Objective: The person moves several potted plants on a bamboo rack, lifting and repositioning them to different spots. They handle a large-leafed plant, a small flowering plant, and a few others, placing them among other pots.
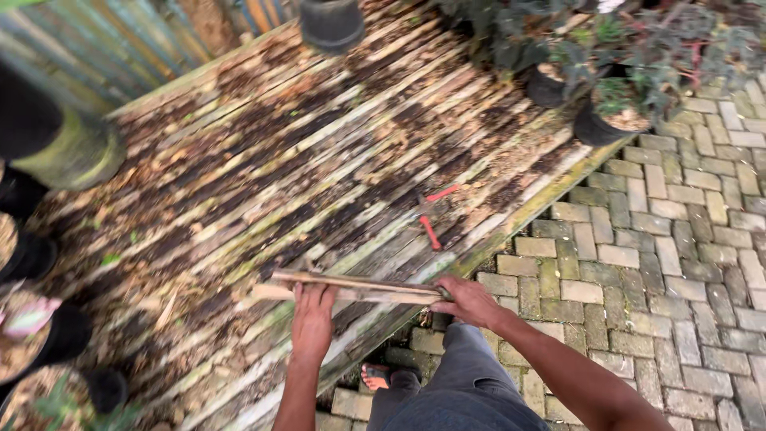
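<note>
Down near the front edge of the weathered slatted wooden deck (319, 160), both hands hold a long, thin, pale brown strip of split wood (359, 286) that lies almost level, from nine o'clock to three o'clock just above the planks. The left hand (313, 311) curls its fingers over the strip at about its middle, closed on it from below and behind. The right hand (467, 299) is closed round the strip's three o'clock end.

By its look the strip is light, dry and stiff, though thin enough to flex or snap if bent hard; its split edges probably carry splinters, so a flat, wide grip near the middle and at one end, as now, seems the safest hold. A second slat seems to lie just under it, touching.

At twelve o'clock from the right hand, a red-handled hand tool (431, 219) rests on the deck, near but apart. Black plastic plant pots (594, 128) stand at the deck's one o'clock corner, and more dark pots (32, 255) line the nine o'clock side. Between them the planks lie open, littered with leaves and soil. The deck's mossy edge runs diagonally beside grey-green brick paving (662, 263), which gives free room at three o'clock. The person's sandalled foot (375, 375) stands by the edge.
</note>
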